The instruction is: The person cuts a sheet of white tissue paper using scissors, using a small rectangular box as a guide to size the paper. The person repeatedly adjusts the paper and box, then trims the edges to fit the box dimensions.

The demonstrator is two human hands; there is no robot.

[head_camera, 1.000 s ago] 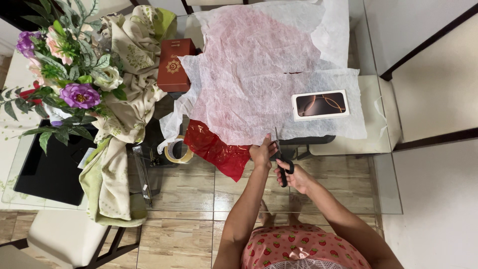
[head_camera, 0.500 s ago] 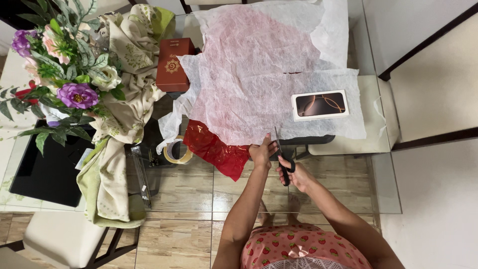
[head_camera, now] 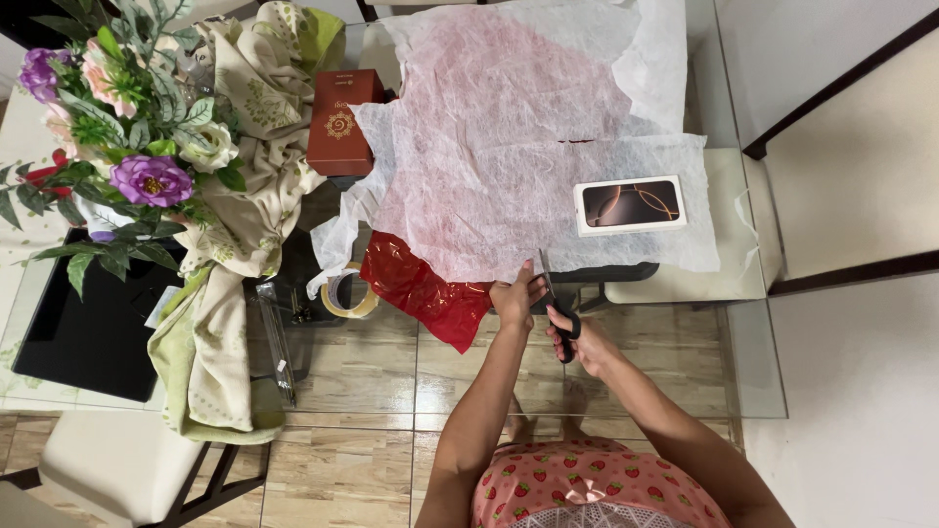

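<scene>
One pair of black scissors [head_camera: 559, 318] is clamped in the right hand [head_camera: 585, 342]; one white tissue sheet [head_camera: 518, 166] is pinched at its near edge by left hand [head_camera: 515, 296] fingers.

I see the tissue sheet [head_camera: 509, 147] with a flat box [head_camera: 629, 204] on it, tape roll [head_camera: 349, 294] and flower vase [head_camera: 117, 137] to its left.

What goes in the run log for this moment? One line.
left hand: pinching white tissue sheet edge | right hand: holding black scissors at that edge | flat box: lying on sheet
</scene>
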